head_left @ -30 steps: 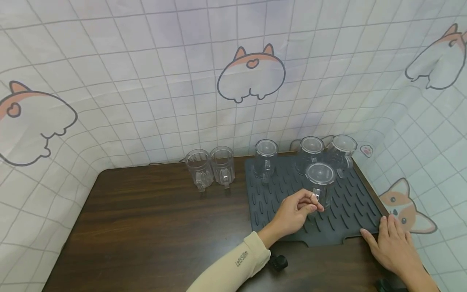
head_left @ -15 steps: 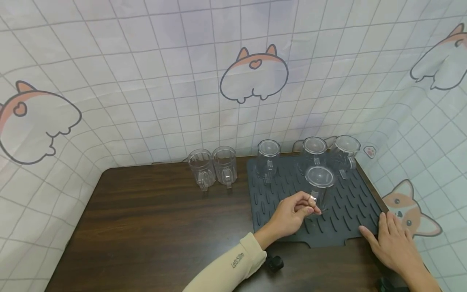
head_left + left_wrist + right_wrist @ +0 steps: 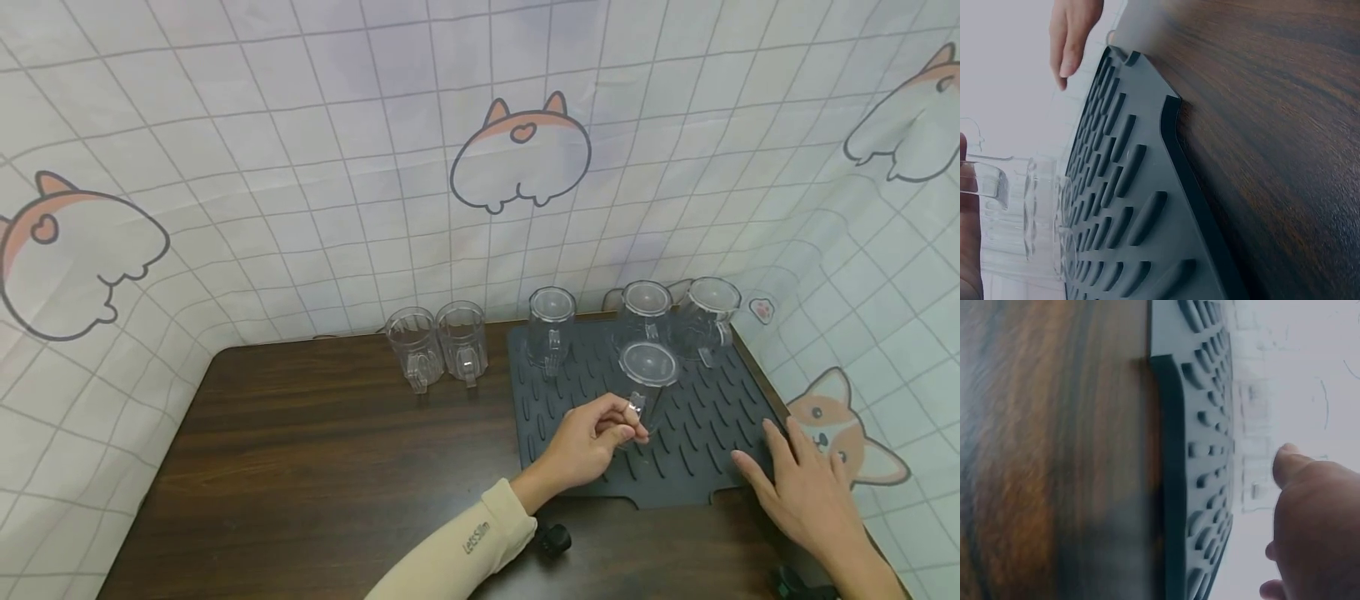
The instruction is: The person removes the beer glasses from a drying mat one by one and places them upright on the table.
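Observation:
My left hand [image 3: 588, 437] pinches the handle of an upside-down glass mug [image 3: 649, 367] at the middle of the dark ridged drying mat [image 3: 600, 483]. In the left wrist view, the mug [image 3: 1029, 219] has its rim close to the mat's ridges; I cannot tell whether it touches them. My right hand [image 3: 810, 496] is by the mat's near right corner, its fingers spread and holding nothing. In the right wrist view, part of that hand [image 3: 1316, 519] shows beside the mat [image 3: 1194, 456]. Behind the held mug, more upside-down mugs [image 3: 552, 329] stand on the mat.
Left of the mat, two upright glass mugs [image 3: 462, 342] stand side by side on the brown wooden table [image 3: 300, 467]. A patterned cloth wall [image 3: 337, 208] closes off the back and right side. A small black object [image 3: 553, 540] lies beside the left sleeve.
The left hand and the mug in its grip have shifted a little to the left. The right hand has lifted from the mat's corner, and its fingers have spread.

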`<state>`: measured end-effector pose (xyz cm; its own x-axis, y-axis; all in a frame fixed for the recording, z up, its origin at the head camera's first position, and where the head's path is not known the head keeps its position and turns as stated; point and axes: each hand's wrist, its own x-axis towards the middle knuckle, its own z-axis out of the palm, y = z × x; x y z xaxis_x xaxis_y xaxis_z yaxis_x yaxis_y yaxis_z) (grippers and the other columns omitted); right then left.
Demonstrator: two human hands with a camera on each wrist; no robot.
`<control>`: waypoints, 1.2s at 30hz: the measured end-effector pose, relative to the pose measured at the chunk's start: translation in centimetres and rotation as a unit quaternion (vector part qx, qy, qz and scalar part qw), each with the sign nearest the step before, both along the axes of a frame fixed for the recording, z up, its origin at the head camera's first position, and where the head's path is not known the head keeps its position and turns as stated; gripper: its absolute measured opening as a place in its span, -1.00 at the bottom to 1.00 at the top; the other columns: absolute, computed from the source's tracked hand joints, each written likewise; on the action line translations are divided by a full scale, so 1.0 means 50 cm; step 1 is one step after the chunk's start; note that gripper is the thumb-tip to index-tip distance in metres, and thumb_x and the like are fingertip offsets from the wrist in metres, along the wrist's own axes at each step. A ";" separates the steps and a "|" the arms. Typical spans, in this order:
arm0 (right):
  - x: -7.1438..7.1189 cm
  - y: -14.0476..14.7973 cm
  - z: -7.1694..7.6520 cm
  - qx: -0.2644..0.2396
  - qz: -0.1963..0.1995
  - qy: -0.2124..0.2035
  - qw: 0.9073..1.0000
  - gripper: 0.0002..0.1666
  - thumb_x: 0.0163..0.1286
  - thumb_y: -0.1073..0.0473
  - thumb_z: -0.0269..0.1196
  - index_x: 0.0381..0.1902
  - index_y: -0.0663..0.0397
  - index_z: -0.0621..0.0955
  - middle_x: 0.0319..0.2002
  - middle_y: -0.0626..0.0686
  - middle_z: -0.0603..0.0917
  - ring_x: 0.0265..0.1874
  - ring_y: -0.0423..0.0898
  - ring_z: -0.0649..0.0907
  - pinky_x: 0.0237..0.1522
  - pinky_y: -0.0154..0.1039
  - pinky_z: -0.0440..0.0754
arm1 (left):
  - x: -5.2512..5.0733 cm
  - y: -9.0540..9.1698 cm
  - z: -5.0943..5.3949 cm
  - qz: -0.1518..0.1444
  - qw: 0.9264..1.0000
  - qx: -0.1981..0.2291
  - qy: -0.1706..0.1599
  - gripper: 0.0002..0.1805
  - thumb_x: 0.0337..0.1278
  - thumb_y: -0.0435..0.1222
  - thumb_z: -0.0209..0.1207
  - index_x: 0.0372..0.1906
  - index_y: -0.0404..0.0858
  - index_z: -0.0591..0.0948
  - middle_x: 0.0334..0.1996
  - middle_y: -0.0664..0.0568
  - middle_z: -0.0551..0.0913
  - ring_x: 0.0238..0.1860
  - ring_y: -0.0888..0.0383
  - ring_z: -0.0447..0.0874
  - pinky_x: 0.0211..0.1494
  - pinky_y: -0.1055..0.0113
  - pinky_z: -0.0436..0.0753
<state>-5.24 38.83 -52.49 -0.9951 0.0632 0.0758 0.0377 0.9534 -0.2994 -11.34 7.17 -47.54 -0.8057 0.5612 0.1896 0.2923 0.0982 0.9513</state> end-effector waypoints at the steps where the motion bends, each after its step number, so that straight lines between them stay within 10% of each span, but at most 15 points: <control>1: -0.001 -0.004 0.002 -0.003 -0.001 0.006 1.000 -0.04 0.62 -0.31 -0.02 0.55 0.40 0.17 0.49 0.66 0.10 0.28 0.77 0.21 0.34 0.71 -0.11 | 0.001 -0.002 0.000 0.002 1.000 -0.003 0.006 -0.91 0.52 -0.33 0.11 -0.05 -0.21 0.60 -0.10 -0.08 0.82 -0.08 0.18 0.85 -0.30 0.59 0.50; 20: -0.012 -0.070 0.039 -0.095 0.005 0.091 0.991 -0.30 0.65 -0.11 0.06 0.52 0.21 0.32 0.39 0.50 0.38 0.26 0.55 0.44 0.08 0.54 0.37 | 0.014 -0.036 0.030 0.016 0.993 -0.058 0.103 -0.93 0.52 -0.38 0.10 -0.09 -0.20 0.59 -0.14 -0.03 0.82 -0.07 0.31 0.82 -0.17 0.65 0.59; 36: -0.020 -0.105 0.071 -0.136 0.042 0.144 0.979 -0.46 0.65 0.06 0.06 0.46 0.17 0.44 0.14 0.40 0.62 -0.08 0.37 0.67 -0.21 0.37 0.54 | 0.030 -0.055 0.045 0.033 0.953 -0.123 0.276 -0.90 0.54 -0.38 0.06 -0.06 -0.21 0.59 -0.14 0.03 0.78 -0.09 0.21 0.81 0.07 0.66 0.63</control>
